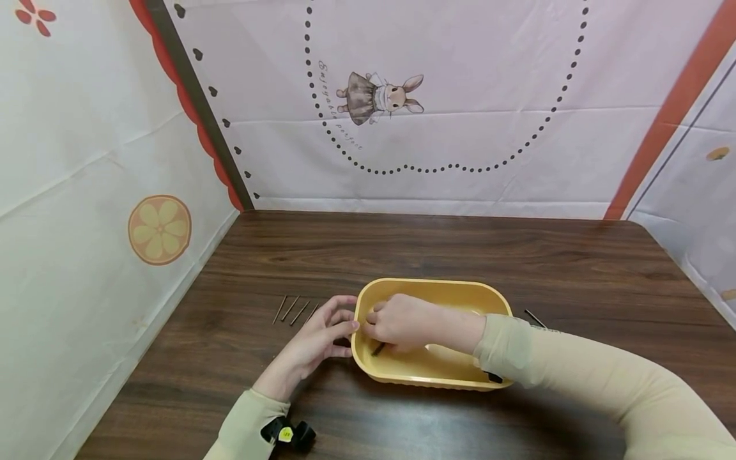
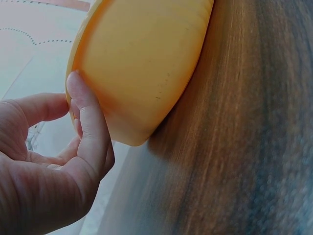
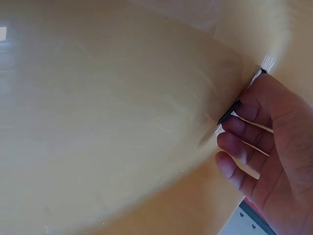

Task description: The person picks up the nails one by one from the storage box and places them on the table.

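Observation:
A yellow oblong basin [image 1: 437,378] sits on the table. At its left end my left hand [image 1: 315,338] holds the rim, thumb at the edge and other fingers against the outer wall; the left wrist view shows this hand [image 2: 63,161] against the basin [image 2: 146,63] from close by. My right hand [image 1: 402,322] reaches inside the basin, near its left end. In the right wrist view, the right hand [image 3: 274,137] pinches a thin dark nail-like rod [image 3: 227,113] between thumb and fingertips, close to the basin wall. The fingers cover part of the rod.
Several thin nail-like rods [image 1: 290,308] lie side by side on the dark wooden table [image 1: 402,246], left of the basin. One more rod [image 1: 535,318] lies right of it, near my right sleeve [image 1: 575,364]. Printed cloth [image 1: 460,57] hangs behind the table.

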The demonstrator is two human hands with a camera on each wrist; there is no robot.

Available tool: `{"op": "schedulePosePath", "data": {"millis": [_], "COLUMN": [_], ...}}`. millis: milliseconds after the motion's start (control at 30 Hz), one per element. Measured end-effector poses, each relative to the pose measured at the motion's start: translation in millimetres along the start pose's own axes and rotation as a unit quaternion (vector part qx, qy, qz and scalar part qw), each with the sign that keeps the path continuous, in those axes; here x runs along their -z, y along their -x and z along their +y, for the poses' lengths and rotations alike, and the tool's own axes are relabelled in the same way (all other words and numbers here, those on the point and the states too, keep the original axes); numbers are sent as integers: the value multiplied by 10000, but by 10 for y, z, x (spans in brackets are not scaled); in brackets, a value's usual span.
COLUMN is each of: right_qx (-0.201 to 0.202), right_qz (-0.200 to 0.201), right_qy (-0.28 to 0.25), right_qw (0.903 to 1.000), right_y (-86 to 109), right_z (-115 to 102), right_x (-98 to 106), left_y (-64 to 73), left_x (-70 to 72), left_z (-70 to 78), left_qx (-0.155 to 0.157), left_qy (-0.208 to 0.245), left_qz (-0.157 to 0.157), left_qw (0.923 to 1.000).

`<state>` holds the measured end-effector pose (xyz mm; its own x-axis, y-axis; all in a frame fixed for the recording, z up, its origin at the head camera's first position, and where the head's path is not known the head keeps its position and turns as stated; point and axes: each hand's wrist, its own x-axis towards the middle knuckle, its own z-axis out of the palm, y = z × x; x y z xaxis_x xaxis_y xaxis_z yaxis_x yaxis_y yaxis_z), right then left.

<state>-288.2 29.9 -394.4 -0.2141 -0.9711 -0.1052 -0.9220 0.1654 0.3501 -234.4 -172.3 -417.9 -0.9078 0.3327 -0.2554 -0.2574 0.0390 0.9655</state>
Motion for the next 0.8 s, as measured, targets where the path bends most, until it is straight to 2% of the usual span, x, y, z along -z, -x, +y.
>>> {"op": "schedulePosePath", "data": {"millis": [267,600,800], "right_qx": [-13,229,298], "right_qz": [-446,-85,-29], "right_qy": [273,542,775], "right_qw": [9986,9982,9965], "right_y": [-33,-8,3], "right_z": [-41,-27,-18], "right_x": [-14,-36,-55], "left_y": [4,-5,-11], "left_x": [-1,-5,8], "left_z": [-13,-18,-29], "left_qx": [-20,12,0], "left_qy": [-21,-95,-114], "left_qz": [16,63,32], "left_qw": [10000,9999,9999]}}
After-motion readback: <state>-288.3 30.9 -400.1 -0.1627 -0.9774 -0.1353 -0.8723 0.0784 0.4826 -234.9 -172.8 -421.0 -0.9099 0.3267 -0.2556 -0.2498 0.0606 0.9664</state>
